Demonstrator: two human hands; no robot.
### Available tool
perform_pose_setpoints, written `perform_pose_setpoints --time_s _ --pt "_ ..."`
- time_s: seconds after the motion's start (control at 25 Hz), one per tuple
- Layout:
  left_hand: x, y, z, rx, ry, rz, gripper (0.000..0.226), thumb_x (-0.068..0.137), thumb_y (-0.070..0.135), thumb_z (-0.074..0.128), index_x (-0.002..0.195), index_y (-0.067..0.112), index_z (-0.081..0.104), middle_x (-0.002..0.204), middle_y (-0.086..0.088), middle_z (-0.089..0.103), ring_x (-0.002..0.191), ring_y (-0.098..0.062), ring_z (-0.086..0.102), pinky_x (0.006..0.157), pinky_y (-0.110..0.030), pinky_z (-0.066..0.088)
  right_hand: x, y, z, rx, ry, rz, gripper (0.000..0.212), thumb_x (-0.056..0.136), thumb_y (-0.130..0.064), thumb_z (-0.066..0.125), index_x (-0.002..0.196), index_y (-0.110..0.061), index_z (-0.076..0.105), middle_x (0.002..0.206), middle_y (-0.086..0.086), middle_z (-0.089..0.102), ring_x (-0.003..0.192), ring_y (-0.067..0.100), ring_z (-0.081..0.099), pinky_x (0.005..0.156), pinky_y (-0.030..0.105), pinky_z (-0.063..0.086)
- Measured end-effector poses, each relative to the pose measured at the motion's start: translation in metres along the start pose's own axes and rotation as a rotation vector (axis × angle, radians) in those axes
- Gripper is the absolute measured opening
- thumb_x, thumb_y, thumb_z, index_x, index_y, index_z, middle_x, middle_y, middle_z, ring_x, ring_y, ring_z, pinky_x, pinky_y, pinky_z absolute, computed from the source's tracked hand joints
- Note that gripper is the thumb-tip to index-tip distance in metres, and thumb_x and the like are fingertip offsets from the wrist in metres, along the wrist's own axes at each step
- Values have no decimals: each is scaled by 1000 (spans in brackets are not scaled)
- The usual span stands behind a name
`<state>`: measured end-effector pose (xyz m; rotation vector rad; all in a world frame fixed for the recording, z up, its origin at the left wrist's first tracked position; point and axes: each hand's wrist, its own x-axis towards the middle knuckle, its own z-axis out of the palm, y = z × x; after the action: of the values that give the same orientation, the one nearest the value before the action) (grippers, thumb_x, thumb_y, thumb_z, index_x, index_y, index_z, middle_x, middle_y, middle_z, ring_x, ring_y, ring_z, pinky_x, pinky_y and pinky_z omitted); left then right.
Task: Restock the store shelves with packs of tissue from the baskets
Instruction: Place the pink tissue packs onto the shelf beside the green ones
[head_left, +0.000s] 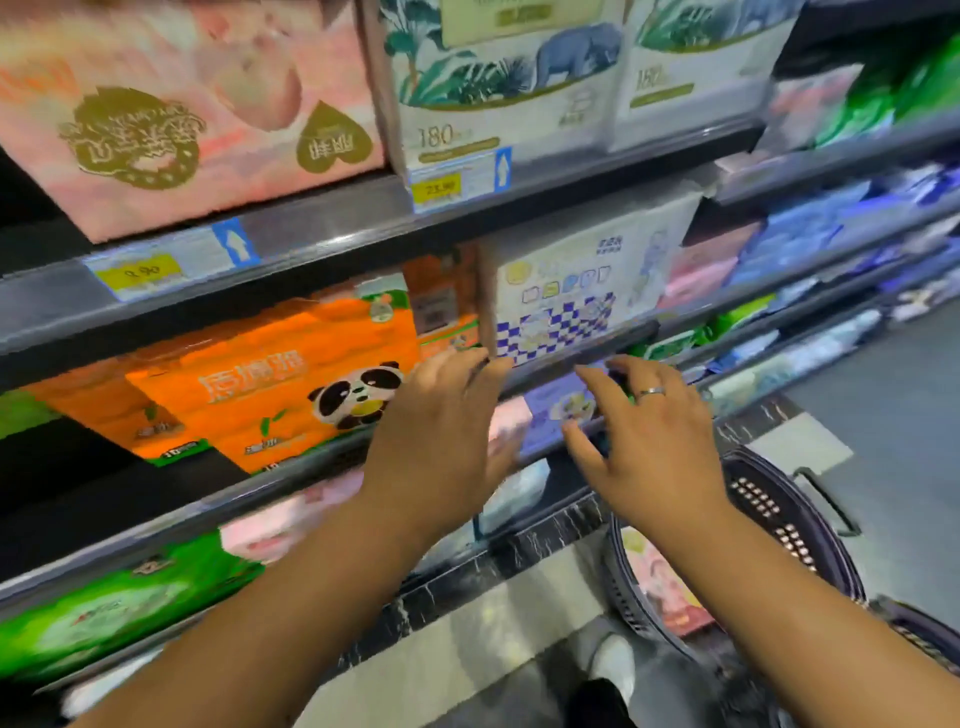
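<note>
Left hand (447, 415) and right hand (649, 431), fingers spread, grip nothing; a clumsy nudge could tip the white blue-checked plastic tissue pack (571, 291) off its dark metal shelf (587, 354).

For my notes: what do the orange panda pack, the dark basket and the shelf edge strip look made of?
Orange panda pack: likely thin plastic film, glossy; light glints on its creased top. Basket: seems moulded plastic, dark, matte; rows of perforations in its wall. Shelf edge strip: probably metal or hard plastic, grey, semi-gloss; blur leaves it open.
</note>
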<state>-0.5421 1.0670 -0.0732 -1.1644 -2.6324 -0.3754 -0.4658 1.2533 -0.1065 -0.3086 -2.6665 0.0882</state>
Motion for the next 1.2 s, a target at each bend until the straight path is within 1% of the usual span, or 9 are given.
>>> perform_pose_setpoints --time_s 0.16,0.32,0.44,0.6,0.68,0.84,0.96,1.08,1.2 --pt "27 47 68 -56 -98 79 64 74 46 60 128 11 52 124 -14 58 111 -34 55 99 -39 40 -40 77 22 -80 -148 133 56 76 -49 61 124 -20 61 119 12 60 105 36 55 79 45 48" --pt "66 112 135 -88 -251 139 66 76 48 54 129 8 50 124 -17 58 111 -36 57 97 -45 47 -77 173 47 -107 -320 313 57 75 -49 64 122 -18 63 117 14 60 102 38 57 77 46 49" --pt "97 159 183 -117 -347 131 69 74 48 61 131 9 53 126 -15 57 114 -34 55 99 -43 44 -100 239 68 -71 -459 442 59 72 -46 74 122 -18 62 116 15 60 101 38 57 78 47 49" --pt "138 219 256 -223 -510 87 69 83 45 64 143 19 40 142 -3 43 130 -24 39 110 -35 31 -129 323 104 -31 -642 563 63 81 -53 59 134 -19 52 128 15 54 112 37 51 85 46 47" --pt "149 237 303 -250 -556 101 69 83 46 64 142 22 39 141 0 42 130 -21 38 109 -35 34 -142 356 131 -8 -701 597 64 86 -55 51 139 -19 46 132 14 50 115 36 49 87 46 46" --pt "146 258 394 -232 -743 126 72 81 43 68 142 19 38 139 -4 43 128 -24 40 107 -36 34 -169 400 196 98 -839 732 65 89 -52 53 144 -22 37 141 11 41 124 35 41 95 44 44" --pt "140 259 473 -251 -915 39 75 82 41 68 145 18 34 141 -6 39 130 -27 37 106 -39 36 -194 421 261 178 -963 808 68 90 -52 53 147 -22 32 141 13 38 125 37 39 95 47 44" --pt "131 252 557 -294 -1012 -19 74 79 37 71 143 17 38 138 -9 42 127 -30 41 106 -43 35 -218 441 325 207 -1019 851 73 88 -53 57 148 -22 29 143 15 37 125 39 38 94 49 44" --pt "124 242 644 -315 -1075 -107 69 79 35 71 140 19 43 133 -10 45 119 -31 49 99 -43 42 -246 467 399 241 -1065 935 78 85 -52 63 147 -19 30 142 16 36 127 40 37 96 50 42"
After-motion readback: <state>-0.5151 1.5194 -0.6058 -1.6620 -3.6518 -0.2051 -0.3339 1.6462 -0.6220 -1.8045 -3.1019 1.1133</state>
